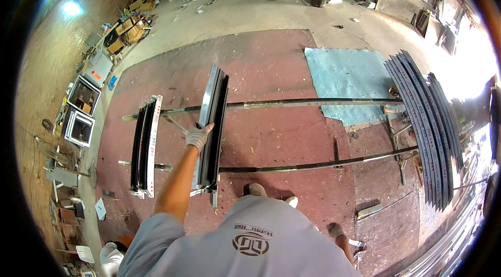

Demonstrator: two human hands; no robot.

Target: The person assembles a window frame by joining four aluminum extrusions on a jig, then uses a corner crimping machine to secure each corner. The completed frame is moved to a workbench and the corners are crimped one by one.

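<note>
My left hand, in a pale striped glove, grips the left edge of a stack of long metal profiles, silver on one side and black on the other. The stack lies across two long rails. To its left, a second bundle of black and white profiles rests across the same rails. My right hand, also gloved, hangs low at my right side, away from the profiles. Its fingers are too small and turned away to read. A small white and dark object shows near it, and I cannot tell whether they touch.
At the right, many grey profiles lie across the rails' far ends. A blue sheet covers part of the reddish floor mat. A short metal piece lies right of my feet. White and black frames lean at the left wall.
</note>
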